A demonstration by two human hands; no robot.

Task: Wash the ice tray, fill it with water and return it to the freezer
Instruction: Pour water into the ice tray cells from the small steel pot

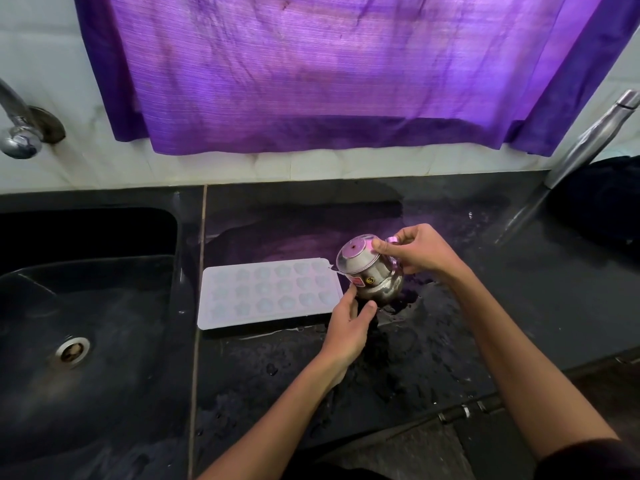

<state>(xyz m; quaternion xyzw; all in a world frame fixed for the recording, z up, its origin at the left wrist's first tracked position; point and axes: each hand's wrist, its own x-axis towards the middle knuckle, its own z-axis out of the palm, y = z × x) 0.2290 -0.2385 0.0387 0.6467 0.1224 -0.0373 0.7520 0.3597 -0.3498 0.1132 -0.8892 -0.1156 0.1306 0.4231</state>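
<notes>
A white ice tray (pixel 266 292) with several flower-shaped cells lies flat on the dark wet counter (pixel 433 341), just right of the sink. At its right end a small steel kettle (pixel 367 271) is tilted toward the tray, lid on, spout at the tray's corner. My right hand (pixel 412 251) grips the kettle's handle with the thumb pressed on the lid. My left hand (pixel 349 323) supports the kettle's lower body with its fingertips. Whether the cells hold water is hard to tell.
A black sink (pixel 86 306) with a metal drain (pixel 72 351) fills the left side, and a tap (pixel 17 129) sticks out of the tiled wall above it. A purple curtain (pixel 329 71) hangs behind. A steel bottle (pixel 588 140) stands at the right by a dark object.
</notes>
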